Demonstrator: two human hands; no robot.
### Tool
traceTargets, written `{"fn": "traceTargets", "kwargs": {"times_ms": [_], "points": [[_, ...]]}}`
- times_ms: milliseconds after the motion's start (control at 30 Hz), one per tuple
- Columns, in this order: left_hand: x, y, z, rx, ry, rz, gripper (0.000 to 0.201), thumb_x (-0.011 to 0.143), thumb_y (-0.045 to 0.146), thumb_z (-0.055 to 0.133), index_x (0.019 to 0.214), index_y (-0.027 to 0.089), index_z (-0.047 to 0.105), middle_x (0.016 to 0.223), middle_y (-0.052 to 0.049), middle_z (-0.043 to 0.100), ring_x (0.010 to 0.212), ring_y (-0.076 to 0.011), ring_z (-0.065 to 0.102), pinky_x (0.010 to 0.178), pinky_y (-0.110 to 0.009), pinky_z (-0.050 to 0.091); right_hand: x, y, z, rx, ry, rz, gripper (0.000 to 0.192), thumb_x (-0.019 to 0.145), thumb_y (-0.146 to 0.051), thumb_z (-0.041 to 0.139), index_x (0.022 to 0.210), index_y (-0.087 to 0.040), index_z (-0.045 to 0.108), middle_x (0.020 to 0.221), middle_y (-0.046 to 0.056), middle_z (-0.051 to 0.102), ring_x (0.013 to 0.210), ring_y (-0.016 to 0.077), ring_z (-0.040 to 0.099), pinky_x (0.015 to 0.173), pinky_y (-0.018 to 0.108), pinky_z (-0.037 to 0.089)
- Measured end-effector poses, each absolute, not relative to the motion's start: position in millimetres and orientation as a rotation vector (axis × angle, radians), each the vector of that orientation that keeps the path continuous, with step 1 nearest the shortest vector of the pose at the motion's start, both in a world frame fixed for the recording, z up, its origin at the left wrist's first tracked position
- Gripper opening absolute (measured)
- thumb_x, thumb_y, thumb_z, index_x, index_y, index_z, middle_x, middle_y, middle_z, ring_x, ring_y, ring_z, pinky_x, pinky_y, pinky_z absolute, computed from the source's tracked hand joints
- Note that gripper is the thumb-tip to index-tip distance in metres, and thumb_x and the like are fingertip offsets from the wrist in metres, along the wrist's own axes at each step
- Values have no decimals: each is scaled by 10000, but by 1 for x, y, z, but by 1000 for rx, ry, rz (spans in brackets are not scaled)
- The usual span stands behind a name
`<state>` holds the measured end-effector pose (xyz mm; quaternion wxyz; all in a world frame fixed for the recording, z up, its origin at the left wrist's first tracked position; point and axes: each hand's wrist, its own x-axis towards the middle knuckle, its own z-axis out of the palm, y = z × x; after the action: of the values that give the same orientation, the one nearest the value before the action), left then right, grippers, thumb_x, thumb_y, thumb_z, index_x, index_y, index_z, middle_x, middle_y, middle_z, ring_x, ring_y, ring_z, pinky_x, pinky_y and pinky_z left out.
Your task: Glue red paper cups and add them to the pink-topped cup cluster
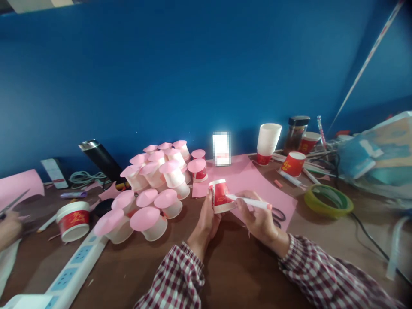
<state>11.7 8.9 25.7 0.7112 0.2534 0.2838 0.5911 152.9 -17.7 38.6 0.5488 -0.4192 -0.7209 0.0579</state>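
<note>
My left hand (pixel 208 221) is closed around the lower side of a red and white paper cup (pixel 220 195), which is upside down and slightly tilted. In my right hand (pixel 259 221) is a white marker pen (pixel 252 201) with an orange-pink end. Its tip meets the cup's red side, or is very close to it; I cannot tell which. Pink paper (pixel 238 176) lies flat behind the cup. Black-handled scissors (pixel 278 214) rest on it, partly hidden by my right hand. To the left stand several upturned cups topped with pink paper cones (pixel 146 219).
At the left edge a co-worker's hand (pixel 9 227) holds scissors by pink paper. A power strip (pixel 72 268), a black flask (pixel 99 159) and a cup (pixel 73 221) are on that side. Rightward stand stacked cups (pixel 268 141), yellow-green tape (pixel 328 201), a jar (pixel 296 133) and a plastic bag (pixel 380 150).
</note>
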Motion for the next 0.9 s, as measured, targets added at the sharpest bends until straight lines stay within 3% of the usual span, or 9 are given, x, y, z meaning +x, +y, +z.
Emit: {"fn": "traceTargets", "kwargs": {"times_ms": [167,367,567,900], "points": [[11,8,26,581,625,1315,397,799,517,707,831,126,646,745,-28,660,673,-136,583,674,-257,479,153,-16,36,-999,-1693,158,87,955,-231,526,954,-204,609,832,39,689,697,152,662,614,240,535],[11,6,23,688,651,1328,412,837,551,643,863,140,653,812,-34,684,750,-153,616,815,-307,502,153,-15,34,-989,-1679,154,85,956,-243,528,962,-211,606,845,43,694,724,161,670,614,250,537],[11,3,21,891,809,1392,449,877,501,591,1148,148,655,1207,-138,671,1177,-282,587,1061,-423,422,153,-16,34,-992,-1672,151,91,951,-232,525,968,-211,612,853,39,700,713,158,673,625,250,544],[7,3,20,1202,1089,1304,486,968,470,394,1258,154,622,1326,-153,622,1276,-302,542,1139,-462,359,153,-15,37,-979,-1669,134,121,962,-242,499,947,-231,619,834,55,699,713,182,678,620,277,564]]}}
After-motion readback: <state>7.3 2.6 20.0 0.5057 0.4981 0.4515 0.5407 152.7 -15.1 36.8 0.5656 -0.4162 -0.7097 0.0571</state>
